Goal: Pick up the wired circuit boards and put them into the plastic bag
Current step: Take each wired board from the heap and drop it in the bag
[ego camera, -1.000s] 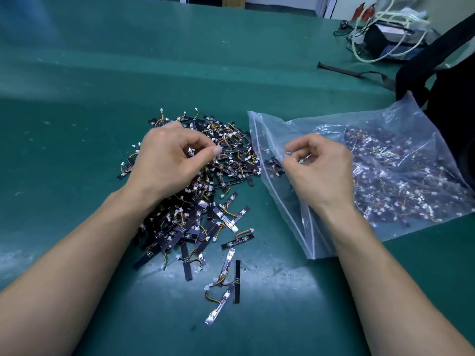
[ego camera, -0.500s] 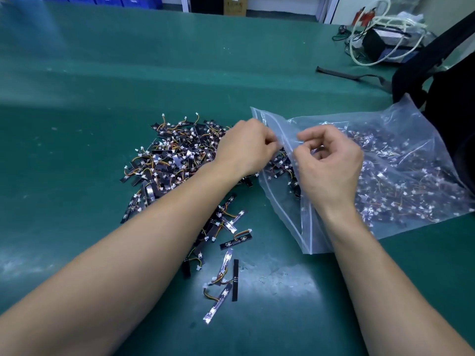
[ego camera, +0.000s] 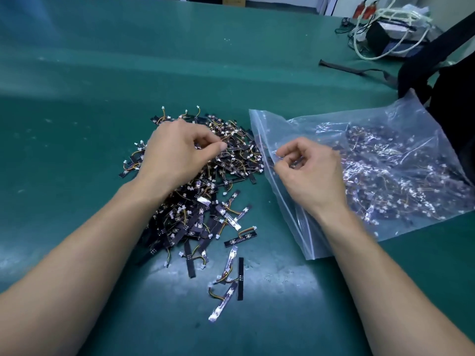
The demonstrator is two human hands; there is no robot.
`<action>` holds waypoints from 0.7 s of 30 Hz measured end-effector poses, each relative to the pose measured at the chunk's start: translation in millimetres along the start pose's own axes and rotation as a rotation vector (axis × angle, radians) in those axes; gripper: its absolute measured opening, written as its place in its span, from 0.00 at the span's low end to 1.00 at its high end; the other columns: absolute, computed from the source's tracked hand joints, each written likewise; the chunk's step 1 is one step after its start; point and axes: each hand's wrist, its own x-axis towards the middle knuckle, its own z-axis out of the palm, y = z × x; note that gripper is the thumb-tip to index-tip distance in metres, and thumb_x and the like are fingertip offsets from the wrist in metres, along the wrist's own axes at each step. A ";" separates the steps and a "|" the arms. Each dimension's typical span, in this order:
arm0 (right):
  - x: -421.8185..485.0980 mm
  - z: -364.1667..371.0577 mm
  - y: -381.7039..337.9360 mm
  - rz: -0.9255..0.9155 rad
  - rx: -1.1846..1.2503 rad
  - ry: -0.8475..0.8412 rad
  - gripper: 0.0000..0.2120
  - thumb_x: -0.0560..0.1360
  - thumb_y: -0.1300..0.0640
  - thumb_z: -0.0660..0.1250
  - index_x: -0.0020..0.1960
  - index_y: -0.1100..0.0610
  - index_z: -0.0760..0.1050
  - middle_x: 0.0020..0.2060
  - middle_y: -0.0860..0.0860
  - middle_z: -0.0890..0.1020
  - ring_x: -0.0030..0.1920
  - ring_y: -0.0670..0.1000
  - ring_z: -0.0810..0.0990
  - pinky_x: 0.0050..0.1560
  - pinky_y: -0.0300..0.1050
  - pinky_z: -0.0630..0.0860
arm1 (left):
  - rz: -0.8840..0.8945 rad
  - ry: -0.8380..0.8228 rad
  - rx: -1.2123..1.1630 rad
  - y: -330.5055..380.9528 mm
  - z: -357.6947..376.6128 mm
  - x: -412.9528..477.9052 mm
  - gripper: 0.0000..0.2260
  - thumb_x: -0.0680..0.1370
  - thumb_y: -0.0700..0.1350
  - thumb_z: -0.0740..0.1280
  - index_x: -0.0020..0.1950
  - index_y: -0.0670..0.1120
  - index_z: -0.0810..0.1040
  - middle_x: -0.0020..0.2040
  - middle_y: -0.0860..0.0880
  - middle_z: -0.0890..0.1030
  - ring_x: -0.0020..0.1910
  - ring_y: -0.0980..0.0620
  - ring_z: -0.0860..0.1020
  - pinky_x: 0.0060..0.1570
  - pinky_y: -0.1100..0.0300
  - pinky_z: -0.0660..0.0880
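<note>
Now left fingers [ego camera: 218,148] are curled tight, thumb against forefinger, pinching into the top of the loose wired circuit boards [ego camera: 205,206]. How many are in the pinch is hidden under the knuckles. Right fingers [ego camera: 282,152] are curled too, thumb and forefinger nipping the upper lip of the plastic bag [ego camera: 416,129] and holding its mouth lifted toward the pile.

Left hand [ego camera: 177,155] sits over the far half of the pile. Right hand [ego camera: 312,178] sits at the bag's mouth, apart from the left.

Change: half a second ago the left hand was at the bag mouth beside the right hand. It's back on the pile, same pose as a second ago. My read is one batch dropped in, next grab starting, cycle repeating.

Bagged boards [ego camera: 385,186] are already many, spread toward the right edge. The pile lies in the middle of the table [ego camera: 77,129], right up against the bag's mouth. A few strays [ego camera: 226,286] lie toward the near edge. Plenty is left, so I'd guess roughly halfway. Wires tangle, so a pinch may drag extras.

Far right corner has white cables [ego camera: 385,29], and a black fabric bag [ego camera: 452,104] sits at the right edge.
</note>
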 end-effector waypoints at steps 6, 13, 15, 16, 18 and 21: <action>-0.9 3.3 4.3 -0.012 -0.211 -0.169 0.05 0.68 0.55 0.71 0.43 0.48 0.81 0.32 0.38 0.81 0.35 0.40 0.79 0.44 0.46 0.81 | 0.111 -0.004 0.094 -11.4 2.0 -8.8 0.06 0.76 0.55 0.74 0.46 0.55 0.86 0.37 0.58 0.82 0.44 0.52 0.71 0.42 0.53 0.73; -1.5 5.9 5.9 -0.034 -0.231 -0.171 0.04 0.71 0.50 0.74 0.41 0.46 0.79 0.34 0.33 0.81 0.35 0.38 0.78 0.42 0.44 0.79 | 0.190 -0.127 0.269 -15.0 8.9 -5.6 0.11 0.77 0.58 0.71 0.57 0.58 0.85 0.42 0.57 0.77 0.49 0.51 0.66 0.53 0.50 0.68; -1.3 6.1 6.4 -0.031 -0.229 -0.173 0.04 0.71 0.49 0.74 0.41 0.46 0.79 0.35 0.32 0.80 0.35 0.38 0.78 0.41 0.43 0.78 | 0.209 -0.122 0.272 -14.3 8.5 -5.9 0.09 0.76 0.57 0.72 0.53 0.57 0.86 0.42 0.56 0.77 0.49 0.50 0.68 0.52 0.50 0.68; -1.2 6.0 6.7 -0.032 -0.229 -0.174 0.04 0.71 0.48 0.74 0.42 0.46 0.79 0.35 0.32 0.80 0.35 0.38 0.78 0.41 0.42 0.77 | 0.213 -0.119 0.273 -13.3 7.8 -6.3 0.08 0.76 0.57 0.73 0.52 0.57 0.86 0.42 0.55 0.78 0.49 0.49 0.68 0.51 0.50 0.67; -1.1 5.6 7.3 -0.034 -0.229 -0.177 0.05 0.71 0.48 0.74 0.42 0.46 0.79 0.35 0.32 0.80 0.35 0.37 0.78 0.40 0.42 0.77 | 0.217 -0.109 0.271 -12.6 6.4 -6.9 0.07 0.76 0.56 0.73 0.49 0.56 0.86 0.41 0.55 0.77 0.49 0.49 0.69 0.51 0.51 0.66; -1.3 5.1 7.4 -0.029 -0.217 -0.181 0.05 0.72 0.47 0.74 0.42 0.46 0.79 0.36 0.32 0.80 0.35 0.38 0.78 0.40 0.42 0.77 | 0.231 -0.092 0.264 -11.7 3.2 -7.0 0.06 0.76 0.55 0.73 0.48 0.55 0.86 0.41 0.56 0.76 0.48 0.51 0.67 0.50 0.53 0.64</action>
